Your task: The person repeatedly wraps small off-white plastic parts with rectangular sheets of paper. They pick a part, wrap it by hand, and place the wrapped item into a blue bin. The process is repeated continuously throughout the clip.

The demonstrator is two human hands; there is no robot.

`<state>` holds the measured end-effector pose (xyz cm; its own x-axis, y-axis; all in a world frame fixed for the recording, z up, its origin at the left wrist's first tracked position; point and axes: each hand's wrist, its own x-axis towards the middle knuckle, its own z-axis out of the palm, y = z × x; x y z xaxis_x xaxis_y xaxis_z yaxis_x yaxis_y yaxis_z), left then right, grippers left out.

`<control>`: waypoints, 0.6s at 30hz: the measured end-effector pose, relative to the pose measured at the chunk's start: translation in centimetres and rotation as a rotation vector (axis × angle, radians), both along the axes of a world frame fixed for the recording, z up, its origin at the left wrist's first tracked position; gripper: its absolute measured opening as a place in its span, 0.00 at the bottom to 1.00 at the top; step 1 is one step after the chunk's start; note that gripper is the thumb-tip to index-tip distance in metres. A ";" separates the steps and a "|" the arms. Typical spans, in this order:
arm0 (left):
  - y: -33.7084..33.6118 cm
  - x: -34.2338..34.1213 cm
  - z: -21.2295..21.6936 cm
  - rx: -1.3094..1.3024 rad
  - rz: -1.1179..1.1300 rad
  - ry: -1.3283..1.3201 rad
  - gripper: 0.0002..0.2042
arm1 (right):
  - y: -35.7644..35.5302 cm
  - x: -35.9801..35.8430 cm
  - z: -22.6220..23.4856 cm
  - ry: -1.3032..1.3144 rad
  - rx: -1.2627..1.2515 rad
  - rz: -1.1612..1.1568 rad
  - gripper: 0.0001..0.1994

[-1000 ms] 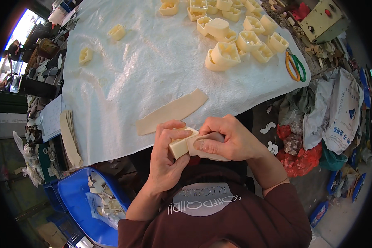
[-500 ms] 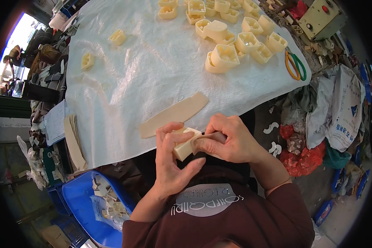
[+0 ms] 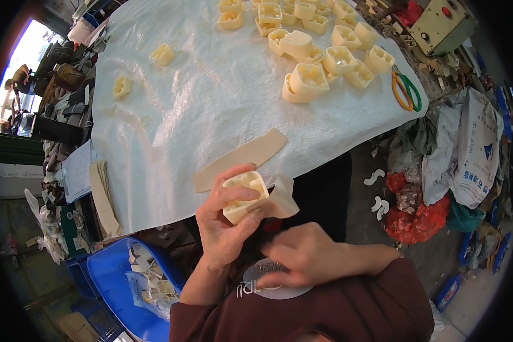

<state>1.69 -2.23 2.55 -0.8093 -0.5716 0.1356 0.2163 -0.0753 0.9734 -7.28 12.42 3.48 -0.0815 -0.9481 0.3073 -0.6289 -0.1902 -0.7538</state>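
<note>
My left hand [image 3: 225,214] is closed around a cream, hollow plastic block [image 3: 242,191] shaped like a shoe heel, its open, ribbed side facing up. A beige strip [image 3: 281,199] lies against the block's side, pinned there by my left thumb, and its loose end sticks out to the right with its paler back showing. My right hand [image 3: 302,253] is apart from the block, in front of my shirt. It looks empty and is blurred by motion, with thumb and fingers spread. Just beyond my left hand, another flat beige strip [image 3: 242,158] lies on the white-covered table [image 3: 171,131].
Several similar cream blocks [image 3: 310,80] cluster at the far right, and two lie at the far left. Scissors [image 3: 406,91] with orange and green handles rest at the right edge. Stacked strips [image 3: 102,194] lie at the left edge, above a blue bin [image 3: 111,279] of scraps.
My right hand has let go of the strip and moved down toward my body. The block has turned in my left hand, so its hollow side now shows.
</note>
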 end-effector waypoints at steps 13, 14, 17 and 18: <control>0.0 0.9 -2.0 0.117 -0.107 0.147 0.12 | -2.6 -2.1 -3.0 -1.578 -0.192 -0.209 0.24; 0.0 1.0 -2.1 0.131 -0.117 0.160 0.12 | -2.7 -2.2 -2.4 -1.556 -0.189 -0.221 0.20; 0.0 1.0 -2.4 0.141 -0.154 0.187 0.11 | -2.4 -2.7 -2.9 -1.539 -0.167 -0.196 0.16; -0.1 1.0 -2.6 0.121 -0.165 0.187 0.11 | -2.2 -2.9 -3.3 -1.540 -0.157 -0.178 0.15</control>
